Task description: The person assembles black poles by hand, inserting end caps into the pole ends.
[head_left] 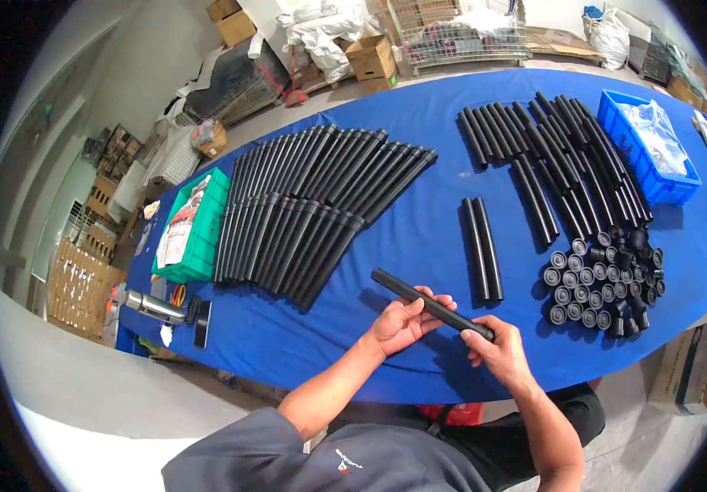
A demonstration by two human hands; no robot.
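Note:
A black tube (394,284) lies slantwise across both my hands above the front edge of the blue-covered table. My left hand (407,322) grips it around the middle, thumb on top. At its near right end, my right hand (497,351) is closed around it with the thumb along the top. Just beyond, two more black tubes (483,250) lie side by side on the cloth. To the right is a cluster of round black caps (591,287), several showing ringed faces.
Rows of capped black tubes (304,209) lie at left, loose black tubes (558,156) at back right. A green bin (216,215) and a blue bin (653,187) stand at the sides. A phone (202,325) and a flask (153,306) lie near the left edge.

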